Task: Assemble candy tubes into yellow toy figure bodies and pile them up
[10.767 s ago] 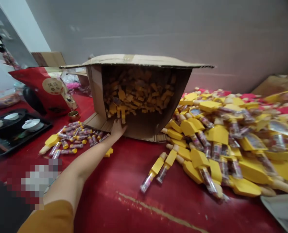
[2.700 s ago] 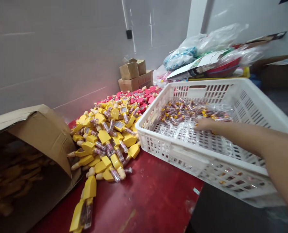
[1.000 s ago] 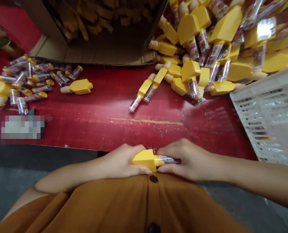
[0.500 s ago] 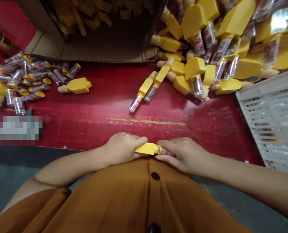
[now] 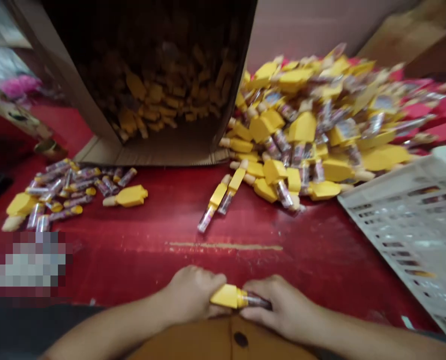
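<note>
Near the front edge of the red table, my left hand (image 5: 194, 295) is closed round a yellow plastic piece (image 5: 224, 296). My right hand (image 5: 279, 305) grips a small labelled tube (image 5: 257, 300) by its sides. The tube's yellow collar end meets the yellow piece, in one line between my hands; whether they are locked together I cannot tell. My left fingers hide the far end of the yellow piece, and my right palm covers the tube's other end. Beyond my hands, two joined yellow pieces with tubes (image 5: 211, 206) lie on the table.
A cardboard box (image 5: 155, 159) on its side holds many yellow pieces. To its right is a heap of yellow pieces with tubes (image 5: 303, 127); loose tubes (image 5: 82, 185) and a yellow piece (image 5: 130, 196) lie left. A white slotted crate (image 5: 380, 210) stands at right.
The view has tilted upward, so more of the box and heap shows and my hands sit lower. Both hands keep their hold; the tube's visible side looks darker now.
</note>
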`<state>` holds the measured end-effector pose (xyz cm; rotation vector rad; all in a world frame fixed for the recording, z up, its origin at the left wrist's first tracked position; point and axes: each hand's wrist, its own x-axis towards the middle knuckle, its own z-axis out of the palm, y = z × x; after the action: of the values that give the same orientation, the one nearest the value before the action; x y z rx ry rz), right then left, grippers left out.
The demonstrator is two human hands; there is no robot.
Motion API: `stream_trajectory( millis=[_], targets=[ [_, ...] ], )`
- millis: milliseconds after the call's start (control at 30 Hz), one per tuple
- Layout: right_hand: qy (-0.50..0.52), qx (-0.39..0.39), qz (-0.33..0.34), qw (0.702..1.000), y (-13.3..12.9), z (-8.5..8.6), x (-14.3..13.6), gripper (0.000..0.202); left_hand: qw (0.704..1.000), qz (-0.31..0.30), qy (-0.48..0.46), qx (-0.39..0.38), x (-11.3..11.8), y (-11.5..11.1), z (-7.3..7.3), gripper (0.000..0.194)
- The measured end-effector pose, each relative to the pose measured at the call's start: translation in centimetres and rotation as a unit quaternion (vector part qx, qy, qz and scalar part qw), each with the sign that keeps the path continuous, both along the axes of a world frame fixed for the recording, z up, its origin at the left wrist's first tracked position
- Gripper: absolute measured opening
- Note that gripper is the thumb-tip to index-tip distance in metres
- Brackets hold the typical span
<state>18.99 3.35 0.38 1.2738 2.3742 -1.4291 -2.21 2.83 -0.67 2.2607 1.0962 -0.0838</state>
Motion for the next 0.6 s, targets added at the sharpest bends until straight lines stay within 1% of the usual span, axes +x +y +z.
stream_trajectory(
  millis=[33,67,100,133,167,200,233,267,300,333,367,400,433,467,500,567,600],
  targets=[
    [-0.003,-0.064,-0.026,0.998,0.3,0.0,-0.3,0.026,1.0,0.015,0.011,-0.002,0.1,0.1,-0.4,0.034],
    [-0.005,-0.103,-0.045,0.994,0.9,0.3,-0.6,0.026,0.999,0.031,0.014,-0.003,0.2,0.2,-0.7,0.035],
    [-0.01,-0.113,-0.054,0.992,1.6,0.8,-0.8,0.025,0.999,0.046,0.006,0.001,0.2,0.4,-1.0,0.035],
    [-0.012,-0.1,-0.056,0.993,2.4,1.5,-0.9,0.024,0.998,0.058,-0.017,0.015,0.2,0.7,-1.2,0.035],
    [-0.01,-0.07,-0.051,0.996,3.2,2.6,-0.7,0.023,0.995,0.07,-0.059,0.047,0.0,1.1,-1.4,0.036],
    [-0.004,-0.028,-0.047,0.999,4.1,3.8,-0.3,0.022,0.985,0.084,-0.117,0.097,-0.4,1.6,-1.6,0.04],
    [0.007,0.019,-0.046,0.999,5.1,5.2,0.2,0.022,0.964,0.102,-0.186,0.16,-0.9,2.2,-1.8,0.046],
    [0.019,0.07,-0.052,0.996,6.1,6.6,1.0,0.022,0.932,0.126,-0.25,0.229,-1.4,2.8,-2.1,0.051],
    [0.028,0.128,-0.067,0.989,7.2,8.1,1.9,0.024,0.893,0.157,-0.299,0.296,-2.0,3.5,-2.5,0.052],
    [0.031,0.195,-0.098,0.975,8.4,9.5,3.0,0.026,0.857,0.193,-0.325,0.349,-2.5,4.2,-2.9,0.049],
    [0.025,0.272,-0.143,0.951,9.8,10.8,4.1,0.03,0.831,0.231,-0.331,0.384,-3.0,4.8,-3.3,0.043],
    [0.01,0.349,-0.196,0.916,11.4,12.1,5.1,0.033,0.817,0.264,-0.322,0.399,-3.3,5.3,-3.7,0.037],
    [-0.012,0.416,-0.252,0.873,13.1,13.3,6.1,0.034,0.814,0.29,-0.308,0.398,-3.4,5.7,-4.1,0.032],
    [-0.038,0.468,-0.302,0.829,15.0,14.4,7.0,0.034,0.818,0.309,-0.297,0.385,-3.3,6.0,-4.4,0.029],
    [-0.069,0.502,-0.343,0.791,17.0,15.4,7.6,0.033,0.826,0.318,-0.292,0.363,-3.1,6.2,-4.6,0.027],
    [-0.095,0.53,-0.379,0.753,21.0,17.0,8.6,0.034,0.846,0.321,-0.292,0.311,-2.5,6.5,-4.7,0.023],
    [-0.099,0.543,-0.385,0.739,22.8,17.5,8.8,0.035,0.854,0.324,-0.293,0.282,-2.1,6.6,-4.6,0.022]
  ],
)
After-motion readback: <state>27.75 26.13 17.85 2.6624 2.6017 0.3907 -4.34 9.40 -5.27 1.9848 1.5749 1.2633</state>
